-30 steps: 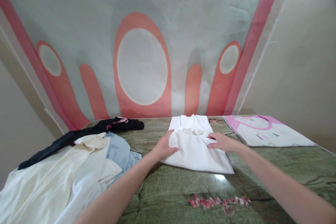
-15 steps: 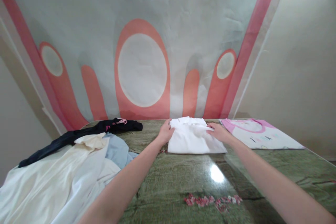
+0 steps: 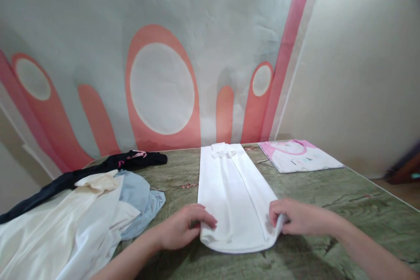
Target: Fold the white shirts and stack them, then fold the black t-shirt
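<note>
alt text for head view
The right hand pinches the near right corner of a long white fabric garment; the left hand touches its left edge. On the green woodgrain table, loose cream, blue and black clothes lie left, a folded pink-and-white shirt right.

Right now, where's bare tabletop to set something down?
Table bounded by the white garment, pink-and-white shirt and right hand is bare; so is a narrower strip between that garment and the blue cloth. Crowded: table's left, under the clothes pile.
</note>
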{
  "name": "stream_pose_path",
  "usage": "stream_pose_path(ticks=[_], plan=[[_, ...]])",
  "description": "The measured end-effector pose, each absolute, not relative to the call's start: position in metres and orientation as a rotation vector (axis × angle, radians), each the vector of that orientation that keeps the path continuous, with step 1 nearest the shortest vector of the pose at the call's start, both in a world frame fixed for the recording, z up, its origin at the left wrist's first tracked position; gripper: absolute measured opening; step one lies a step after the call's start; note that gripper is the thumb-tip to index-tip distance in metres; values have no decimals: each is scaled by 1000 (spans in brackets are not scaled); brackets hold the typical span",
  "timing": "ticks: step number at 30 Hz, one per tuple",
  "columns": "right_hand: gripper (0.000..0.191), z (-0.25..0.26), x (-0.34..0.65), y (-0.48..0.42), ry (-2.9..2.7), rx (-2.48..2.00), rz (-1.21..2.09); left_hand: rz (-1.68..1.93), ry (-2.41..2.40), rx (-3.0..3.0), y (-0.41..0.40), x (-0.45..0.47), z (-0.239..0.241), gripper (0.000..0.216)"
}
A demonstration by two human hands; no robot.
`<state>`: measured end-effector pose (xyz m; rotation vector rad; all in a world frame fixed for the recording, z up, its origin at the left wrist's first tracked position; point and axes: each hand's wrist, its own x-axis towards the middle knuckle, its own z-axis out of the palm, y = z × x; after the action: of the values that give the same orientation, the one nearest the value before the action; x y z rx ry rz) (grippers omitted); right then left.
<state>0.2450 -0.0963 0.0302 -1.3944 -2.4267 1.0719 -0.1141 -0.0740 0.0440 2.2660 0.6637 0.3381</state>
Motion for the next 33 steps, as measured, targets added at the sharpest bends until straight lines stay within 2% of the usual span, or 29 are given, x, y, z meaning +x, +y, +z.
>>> stream_pose_path(ticks=[4, 6, 9, 11, 14, 18, 29, 31, 33], plan=[[38, 37, 263, -105, -2398, -1424, 1384, 208, 655, 2324, -78, -116, 49, 50], [35, 42, 273, -100, -2329, -1417, 1473, 218, 674, 2300, -74, -107, 53, 46], [23, 39, 280, -85, -2209, -1469, 1219, 274, 694, 2357, -63, -78, 55, 34], [23, 30, 280, -73, -2111, -1513, 1015, 260, 643, 2490, -56, -50, 52, 29], [25, 10, 279, -58, -1968, -1527, 838, 169, 464, 2720, -52, -8, 46, 29], [26, -14, 285, -50, -1839, -1520, 733, 95, 483, 2891, -55, 21, 44, 32], [20, -24, 276, -59, -1780, -1514, 618, 250, 702, 2592, -55, -46, 39, 49], [19, -21, 266, -63, -1823, -1500, 568, 243, 669, 2545, -55, -57, 37, 42], [18, -17, 254, -68, -1882, -1473, 546, 164, 639, 2554, -56, -67, 38, 25]])
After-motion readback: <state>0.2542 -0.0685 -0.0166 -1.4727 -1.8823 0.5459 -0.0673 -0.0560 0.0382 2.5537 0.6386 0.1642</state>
